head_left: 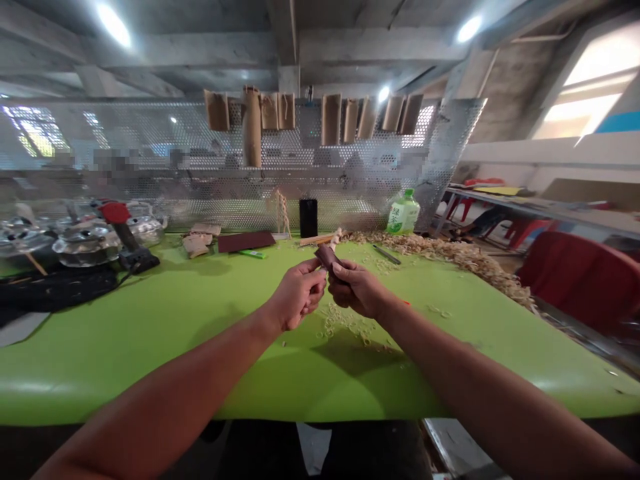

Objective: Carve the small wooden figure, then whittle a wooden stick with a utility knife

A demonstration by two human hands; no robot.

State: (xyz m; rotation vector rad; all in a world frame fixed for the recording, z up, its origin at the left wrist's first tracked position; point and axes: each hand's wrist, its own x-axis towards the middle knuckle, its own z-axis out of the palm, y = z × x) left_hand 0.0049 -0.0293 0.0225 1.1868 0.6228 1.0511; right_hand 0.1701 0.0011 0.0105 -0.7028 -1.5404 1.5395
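Note:
My right hand (357, 288) is closed around a folded piece of dark red-brown sandpaper (327, 257), with the thumb pressed along it. Close against it, my left hand (301, 291) has its fingertips pinched together at the sandpaper's edge. Whatever those fingers hold is too small and hidden to make out. Both hands are raised over the middle of the green table (200, 360). Small pale rings or curls (347, 323) lie scattered on the table below them.
A flat dark red sheet (246, 241), a phone (309, 218) and a green-capped bottle (403, 212) sit at the back. Wood shavings (465, 257) heap along the right edge. On the left are a cordless drill (125, 233) and metal kettles (83, 243). Bamboo pieces (253, 127) hang on the mesh.

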